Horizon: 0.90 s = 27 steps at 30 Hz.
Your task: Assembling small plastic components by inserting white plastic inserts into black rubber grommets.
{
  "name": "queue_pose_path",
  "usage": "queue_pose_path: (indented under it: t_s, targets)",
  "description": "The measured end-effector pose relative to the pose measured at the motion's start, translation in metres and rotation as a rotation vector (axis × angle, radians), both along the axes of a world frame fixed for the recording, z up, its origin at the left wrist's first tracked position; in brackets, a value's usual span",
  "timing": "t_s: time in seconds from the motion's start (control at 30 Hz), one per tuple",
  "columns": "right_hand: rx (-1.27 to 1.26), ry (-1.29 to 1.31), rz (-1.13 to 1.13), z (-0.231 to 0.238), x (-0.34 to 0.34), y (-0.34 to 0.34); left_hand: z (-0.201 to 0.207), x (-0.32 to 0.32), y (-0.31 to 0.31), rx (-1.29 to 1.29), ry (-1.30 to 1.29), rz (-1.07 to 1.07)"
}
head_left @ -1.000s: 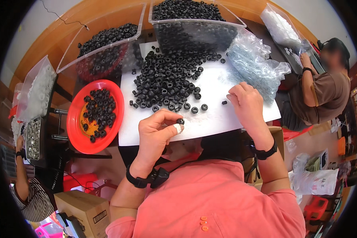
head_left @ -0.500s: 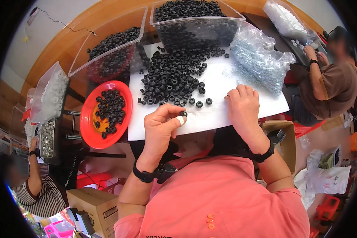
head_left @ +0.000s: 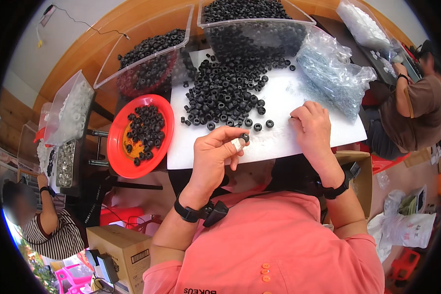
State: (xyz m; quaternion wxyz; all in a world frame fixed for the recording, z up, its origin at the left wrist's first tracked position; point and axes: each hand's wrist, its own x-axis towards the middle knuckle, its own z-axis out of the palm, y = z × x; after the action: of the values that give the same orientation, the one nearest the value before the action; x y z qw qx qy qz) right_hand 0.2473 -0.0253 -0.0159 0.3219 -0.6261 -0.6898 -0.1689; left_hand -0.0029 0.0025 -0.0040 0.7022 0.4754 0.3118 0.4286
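My left hand (head_left: pixel 215 149) is closed in a pinch over the near edge of the white board (head_left: pixel 274 144). Between its thumb and forefinger sits a small black ring-shaped plastic part (head_left: pixel 245 137); white tape wraps a fingertip. My right hand (head_left: pixel 312 128) rests over the board's right side, fingers bent and tips together; anything in them is too small to make out. Beyond both hands spreads a heap of similar black parts (head_left: pixel 220 90), a few lying loose along its near side. A clear plastic bag (head_left: pixel 330 73) of small greyish pieces lies beyond my right hand.
A red plate (head_left: pixel 113 147) with black parts stands left of the board. Two clear bins, one at the far left (head_left: pixel 95 84) and one at the back (head_left: pixel 259 20), hold more. Other people sit at left (head_left: pixel 59 230) and right (head_left: pixel 416 112). A cardboard box (head_left: pixel 120 255) stands lower left.
The whole scene has shifted slightly right in the view. My left hand has turned a little, still pinching the black part. My right hand stays at nearly the same spot over the board.
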Motion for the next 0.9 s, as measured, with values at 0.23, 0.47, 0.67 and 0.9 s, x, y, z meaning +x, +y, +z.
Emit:
queue_pose_path:
  t_s: [0.23,0.47,0.67,0.9]
  targets:
    - [-0.130,0.681,0.445,0.030,-0.038,-0.010,-0.001,0.000,0.002,-0.032,-0.026,-0.021]
    - [-0.120,0.747,0.579,0.025,-0.064,0.001,0.003,0.002,-0.001,-0.045,0.025,-0.005]
    - [-0.147,0.754,0.599,0.023,-0.071,0.003,-0.001,0.001,0.001,-0.016,0.030,-0.011]
    - [-0.211,1.037,0.612,0.010,-0.078,-0.002,0.001,0.004,-0.001,-0.037,0.033,0.022]
